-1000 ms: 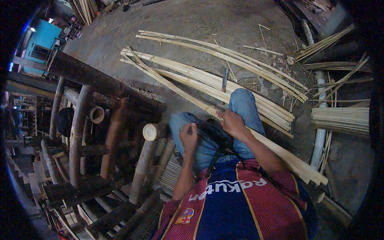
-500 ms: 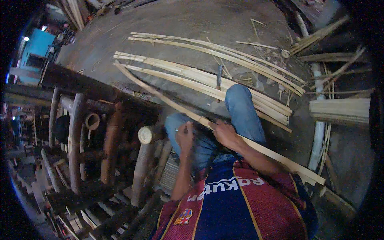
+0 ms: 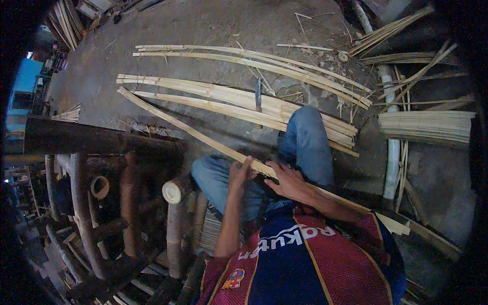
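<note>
A long pale bamboo strip (image 3: 198, 135) runs slantwise across my lap, from the ground at far left to beside my right side. My left hand (image 3: 240, 176) has its fingers closed around the strip's edge above my left knee. Just to the right, my right hand (image 3: 288, 183) grips the same strip, thumb and fingers at its two edges; its palm hides part of it. The edge between my hands looks rough and frayed. Beyond my knees, a knife (image 3: 258, 101) with a dark blade lies across split bamboo strips (image 3: 218, 104) on the ground.
More thin strips (image 3: 284, 70) lie farther off. At right are a pale pole (image 3: 392, 147), a stacked strip bundle (image 3: 427, 126) and loose bundles (image 3: 396, 31). A bamboo frame with a cut post end (image 3: 172, 192) stands close to my left knee; a dark beam (image 3: 96, 138) runs behind.
My left hand has moved from above my left knee onto the bamboo strip and taken hold of it. My right hand stays on the strip. The view has shifted slightly rightward.
</note>
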### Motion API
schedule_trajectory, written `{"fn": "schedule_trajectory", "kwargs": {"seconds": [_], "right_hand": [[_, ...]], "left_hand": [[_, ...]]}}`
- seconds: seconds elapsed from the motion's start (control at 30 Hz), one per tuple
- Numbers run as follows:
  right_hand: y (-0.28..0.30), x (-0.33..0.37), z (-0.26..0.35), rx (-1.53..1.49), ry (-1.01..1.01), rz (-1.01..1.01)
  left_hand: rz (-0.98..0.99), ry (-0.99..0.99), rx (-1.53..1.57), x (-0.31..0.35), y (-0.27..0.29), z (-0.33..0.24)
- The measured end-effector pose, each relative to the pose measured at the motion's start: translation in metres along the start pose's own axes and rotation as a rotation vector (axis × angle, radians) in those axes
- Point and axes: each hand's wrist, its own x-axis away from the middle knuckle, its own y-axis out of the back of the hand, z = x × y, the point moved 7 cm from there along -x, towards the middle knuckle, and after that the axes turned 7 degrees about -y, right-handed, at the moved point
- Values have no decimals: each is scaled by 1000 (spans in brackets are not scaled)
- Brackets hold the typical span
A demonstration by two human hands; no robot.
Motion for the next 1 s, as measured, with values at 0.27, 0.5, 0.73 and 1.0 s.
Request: {"fn": "schedule_trajectory", "kwargs": {"seconds": [0.27,0.5,0.73,1.0], "right_hand": [[-4,-51,-14,189,-50,213],[-9,-227,-80,16,-79,52],[-69,-369,-191,-16,-422,-44],[-143,-438,-292,28,-695,-363]], "left_hand": [[96,127,391,-31,12,40],[30,205,443,-35,9,32],[30,277,475,-37,-3,19],[94,411,304,-43,-1,18]]}}
